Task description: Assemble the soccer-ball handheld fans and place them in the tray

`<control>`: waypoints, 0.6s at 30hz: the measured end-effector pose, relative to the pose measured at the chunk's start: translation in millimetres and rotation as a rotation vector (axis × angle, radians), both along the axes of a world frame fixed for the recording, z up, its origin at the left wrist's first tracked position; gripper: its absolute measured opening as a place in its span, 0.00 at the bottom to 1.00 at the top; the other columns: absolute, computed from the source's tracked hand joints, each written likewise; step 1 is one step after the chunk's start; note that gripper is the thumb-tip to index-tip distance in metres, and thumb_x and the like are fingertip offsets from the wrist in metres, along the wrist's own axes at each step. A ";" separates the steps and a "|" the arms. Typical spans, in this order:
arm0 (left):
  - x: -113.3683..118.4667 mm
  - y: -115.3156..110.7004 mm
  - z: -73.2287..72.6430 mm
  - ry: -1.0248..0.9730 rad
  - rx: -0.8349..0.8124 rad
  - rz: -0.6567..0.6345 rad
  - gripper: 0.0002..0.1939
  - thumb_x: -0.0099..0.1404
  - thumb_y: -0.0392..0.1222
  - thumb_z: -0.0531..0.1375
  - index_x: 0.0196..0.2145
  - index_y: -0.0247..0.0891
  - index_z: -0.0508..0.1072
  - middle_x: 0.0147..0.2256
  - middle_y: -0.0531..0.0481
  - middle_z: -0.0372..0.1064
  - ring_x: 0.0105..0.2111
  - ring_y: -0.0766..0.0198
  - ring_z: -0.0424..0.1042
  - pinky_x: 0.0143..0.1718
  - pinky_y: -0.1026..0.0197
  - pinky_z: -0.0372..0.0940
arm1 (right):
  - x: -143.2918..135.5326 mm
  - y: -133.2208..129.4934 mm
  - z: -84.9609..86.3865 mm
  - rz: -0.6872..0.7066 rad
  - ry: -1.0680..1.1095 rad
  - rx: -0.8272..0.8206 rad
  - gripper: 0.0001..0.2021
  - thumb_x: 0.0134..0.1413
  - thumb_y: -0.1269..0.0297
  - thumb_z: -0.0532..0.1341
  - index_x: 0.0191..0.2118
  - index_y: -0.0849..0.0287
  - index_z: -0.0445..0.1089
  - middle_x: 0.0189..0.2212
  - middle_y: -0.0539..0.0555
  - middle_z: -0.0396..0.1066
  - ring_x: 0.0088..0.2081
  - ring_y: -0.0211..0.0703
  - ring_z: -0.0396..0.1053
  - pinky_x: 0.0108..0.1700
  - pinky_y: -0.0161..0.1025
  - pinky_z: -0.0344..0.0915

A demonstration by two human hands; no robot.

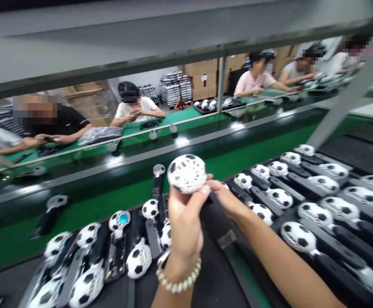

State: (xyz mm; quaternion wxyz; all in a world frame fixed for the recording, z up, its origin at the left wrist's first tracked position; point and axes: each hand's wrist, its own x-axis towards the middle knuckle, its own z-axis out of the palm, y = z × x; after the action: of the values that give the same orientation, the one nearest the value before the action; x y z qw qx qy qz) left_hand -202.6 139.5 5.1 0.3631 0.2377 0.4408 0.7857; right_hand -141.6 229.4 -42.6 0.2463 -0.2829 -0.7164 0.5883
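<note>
My left hand (186,209), with a beaded bracelet on its wrist, is closed round the base of a white-and-black soccer-ball head (187,173). This head belongs to a device with a dark handle (220,224) that slants down to the right. My right hand (223,194) is closed at the upper part of the same device, its fingers partly hidden behind it. The head's front, a bright grille, faces up toward me. Similar soccer-ball devices lie in a black tray (131,293) on the left and in rows in another tray on the right (298,237).
Beyond the trays runs a green conveyor belt (93,214) carrying a few devices. Several people sit across the line, one in a white shirt (146,104). A metal beam (173,34) crosses overhead, and a slanted post (343,92) stands at the right.
</note>
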 end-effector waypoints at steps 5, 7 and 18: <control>-6.9 1.3 1.8 0.169 0.019 0.089 0.15 0.54 0.40 0.67 0.38 0.33 0.72 0.35 0.49 0.75 0.38 0.62 0.74 0.42 0.63 0.68 | 39.5 -1.6 30.1 0.420 0.184 -0.103 0.29 0.44 0.47 0.65 0.50 0.60 0.68 0.44 0.54 0.71 0.46 0.46 0.69 0.51 0.43 0.64; -6.6 2.0 0.4 0.245 -0.006 -0.074 0.18 0.53 0.41 0.68 0.41 0.34 0.71 0.38 0.49 0.75 0.40 0.61 0.73 0.43 0.62 0.67 | 47.7 -9.0 33.8 0.364 0.123 0.045 0.25 0.41 0.59 0.70 0.48 0.59 0.70 0.42 0.52 0.72 0.46 0.46 0.69 0.54 0.43 0.62; -26.0 -18.8 3.6 0.558 -0.069 -0.354 0.21 0.59 0.48 0.63 0.49 0.41 0.66 0.53 0.45 0.64 0.55 0.56 0.64 0.57 0.52 0.60 | 115.0 -11.9 6.2 -0.431 0.222 0.155 0.27 0.37 0.60 0.72 0.45 0.60 0.65 0.35 0.56 0.74 0.39 0.51 0.73 0.45 0.46 0.69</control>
State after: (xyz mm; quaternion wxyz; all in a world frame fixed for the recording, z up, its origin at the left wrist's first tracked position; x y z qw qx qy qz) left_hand -228.6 120.8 8.8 0.3669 0.5043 0.5015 0.5997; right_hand -26.5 217.5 -36.4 0.4642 -0.3429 -0.6510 0.4931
